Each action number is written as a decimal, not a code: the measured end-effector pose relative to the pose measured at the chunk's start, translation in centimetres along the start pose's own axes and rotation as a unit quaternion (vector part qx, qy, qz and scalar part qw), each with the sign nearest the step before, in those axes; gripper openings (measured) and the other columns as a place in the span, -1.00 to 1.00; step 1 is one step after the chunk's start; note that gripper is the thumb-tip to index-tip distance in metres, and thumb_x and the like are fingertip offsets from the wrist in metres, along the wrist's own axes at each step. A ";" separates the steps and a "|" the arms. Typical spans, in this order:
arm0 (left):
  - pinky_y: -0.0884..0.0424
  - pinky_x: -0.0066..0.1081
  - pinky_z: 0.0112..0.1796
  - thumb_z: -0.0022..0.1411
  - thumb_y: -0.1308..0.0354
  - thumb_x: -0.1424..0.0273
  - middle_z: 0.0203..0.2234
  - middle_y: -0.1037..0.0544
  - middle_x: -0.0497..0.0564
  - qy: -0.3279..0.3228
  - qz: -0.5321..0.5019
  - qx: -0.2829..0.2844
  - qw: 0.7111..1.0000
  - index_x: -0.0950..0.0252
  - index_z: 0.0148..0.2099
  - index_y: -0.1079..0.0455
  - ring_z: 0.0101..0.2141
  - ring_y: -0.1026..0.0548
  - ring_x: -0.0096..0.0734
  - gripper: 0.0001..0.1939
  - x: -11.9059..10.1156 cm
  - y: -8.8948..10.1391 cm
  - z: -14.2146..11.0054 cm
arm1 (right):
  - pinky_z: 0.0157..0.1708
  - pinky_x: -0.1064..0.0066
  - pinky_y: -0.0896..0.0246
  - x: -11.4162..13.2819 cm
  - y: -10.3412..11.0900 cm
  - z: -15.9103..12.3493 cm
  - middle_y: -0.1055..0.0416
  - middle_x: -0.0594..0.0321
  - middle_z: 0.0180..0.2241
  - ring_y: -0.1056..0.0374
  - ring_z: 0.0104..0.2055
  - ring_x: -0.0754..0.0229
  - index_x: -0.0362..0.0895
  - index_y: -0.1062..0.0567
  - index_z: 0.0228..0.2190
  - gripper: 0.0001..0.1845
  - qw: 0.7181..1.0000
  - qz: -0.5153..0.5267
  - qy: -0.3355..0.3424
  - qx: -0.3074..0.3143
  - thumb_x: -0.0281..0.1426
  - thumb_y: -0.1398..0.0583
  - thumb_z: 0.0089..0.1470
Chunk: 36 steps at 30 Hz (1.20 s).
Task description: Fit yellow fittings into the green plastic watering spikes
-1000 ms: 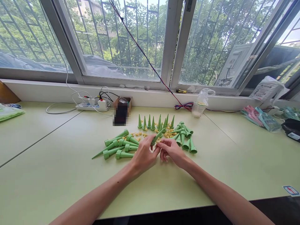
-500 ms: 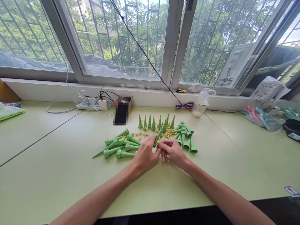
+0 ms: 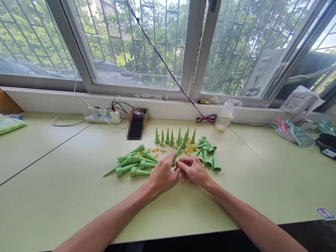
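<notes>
My left hand (image 3: pixel 165 172) is closed round a green plastic plant-watering spike (image 3: pixel 177 152), its tip slanting up and to the right. My right hand (image 3: pixel 193 170) pinches a small yellow piece (image 3: pixel 178 160) at the base of that spike; the fingers mostly hide it. Left of my hands lies a loose heap of capped green spikes (image 3: pixel 136 171). Several green spikes (image 3: pixel 171 138) stand upright behind them, with small yellow valves (image 3: pixel 189 150) scattered among and in front of them. To the right is a pile of green cones (image 3: pixel 205 154), some with open ends facing me.
Along the back of the table (image 3: pixel 78 196) are a power strip (image 3: pixel 103 119) with cables, a small cardboard box (image 3: pixel 144 114), coiled red-and-blue wire (image 3: pixel 207 119) and a plastic cup (image 3: pixel 222 122). Bagged pink and teal items (image 3: pixel 294 132) lie at the right.
My hands have shifted very slightly to the right with the held spike. The right fingertips stay at the spike's base, with a small change in finger pose. The piles look the same.
</notes>
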State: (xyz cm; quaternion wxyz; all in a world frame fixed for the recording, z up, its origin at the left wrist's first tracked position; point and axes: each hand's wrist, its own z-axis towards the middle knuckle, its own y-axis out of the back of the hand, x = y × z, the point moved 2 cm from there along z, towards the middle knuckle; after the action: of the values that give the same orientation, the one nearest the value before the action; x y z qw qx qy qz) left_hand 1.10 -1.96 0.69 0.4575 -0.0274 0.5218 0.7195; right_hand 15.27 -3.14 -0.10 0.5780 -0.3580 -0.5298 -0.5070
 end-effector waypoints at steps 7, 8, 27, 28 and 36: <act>-0.42 -0.31 -0.26 0.21 -0.03 0.39 -0.26 -0.50 0.10 0.000 0.010 0.013 1.000 0.32 -0.01 -0.27 -0.30 -0.48 -0.26 -0.71 0.0 0.0 0.0 | -0.79 0.54 -0.04 0.1 0.0 -0.1 -0.31 0.34 -0.77 -0.18 -0.79 0.34 -0.18 -0.50 -0.60 -0.65 1.000 -0.027 0.004 -0.001 -0.27 -0.17 0.13; -0.42 -0.31 -0.26 0.21 -0.03 0.39 -0.26 -0.50 0.10 0.001 0.012 0.014 1.000 0.32 -0.02 -0.27 -0.30 -0.48 -0.26 -0.72 0.0 0.0 0.1 | -0.79 0.54 -0.04 0.0 0.0 -0.1 -0.32 0.34 -0.77 -0.18 -0.79 0.34 -0.18 -0.50 -0.59 -0.65 1.000 -0.029 0.003 0.000 -0.27 -0.17 0.13; -0.39 -0.18 -0.08 0.30 0.02 0.36 -0.12 -0.47 0.20 -0.025 0.024 -0.013 0.999 0.36 0.13 -0.17 -0.10 -0.44 -0.16 -0.62 0.1 -0.5 -0.1 | -0.82 0.53 -0.06 0.2 -0.2 0.2 -0.29 0.35 -0.78 -0.23 -0.79 0.30 -0.18 -0.41 -0.61 -0.59 0.999 0.039 0.003 -0.036 -0.18 -0.17 0.14; -0.39 -0.17 -0.06 0.31 0.02 0.35 -0.10 -0.47 0.21 -0.027 0.021 -0.016 0.999 0.37 0.14 -0.17 -0.08 -0.44 -0.16 -0.62 0.2 -0.6 -0.2 | -0.81 0.53 -0.07 0.3 -0.1 0.2 -0.29 0.35 -0.78 -0.23 -0.79 0.30 -0.18 -0.40 -0.61 -0.60 0.998 0.044 0.000 -0.034 -0.19 -0.17 0.14; -0.40 -0.18 -0.07 0.30 -0.01 0.38 -0.10 -0.46 0.19 -0.038 0.002 -0.025 0.999 0.35 0.12 -0.19 -0.09 -0.43 -0.18 -0.64 0.0 -0.5 -0.1 | -0.83 0.55 -0.09 0.0 -0.2 0.4 -0.31 0.34 -0.77 -0.25 -0.79 0.30 -0.19 -0.40 -0.59 -0.62 0.995 0.098 -0.022 -0.017 -0.19 -0.17 0.11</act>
State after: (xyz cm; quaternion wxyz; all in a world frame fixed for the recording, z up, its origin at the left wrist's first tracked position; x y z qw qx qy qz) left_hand 1.38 -2.05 0.26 0.4747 -0.0108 0.4859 0.7338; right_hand 15.03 -2.82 -0.05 0.6070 -0.4294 -0.4960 -0.4484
